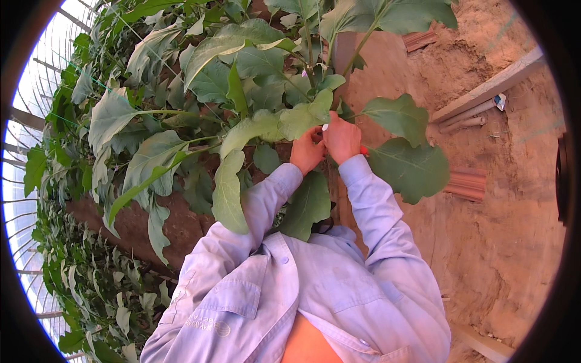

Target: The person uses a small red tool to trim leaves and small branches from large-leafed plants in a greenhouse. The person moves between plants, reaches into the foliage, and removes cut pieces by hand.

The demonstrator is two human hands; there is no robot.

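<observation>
In front of me stands an eggplant plant [258, 68] with broad green leaves and a small purple flower [304, 72]. Both hands meet beneath a lobed leaf [299, 120]. My left hand [308, 151] has curled fingers close against the right; whether it grips a stem is hidden. My right hand [342, 137] is closed, and the end of a red object [364, 149] pokes out on its right side; the rest is covered. Something small and white [325, 127] shows at its thumb. Another large leaf [408, 168] spreads right of the hands, and one hangs below them [308, 206].
Dense rows of plants [91, 272] fill the left, under a ribbed greenhouse cover [20, 181]. Thin strings [140, 38] run among the leaves. On the right, bare earth [490, 245] holds reddish ridged pieces [467, 183], a long beam [490, 86] and pipe-like rolls [463, 123].
</observation>
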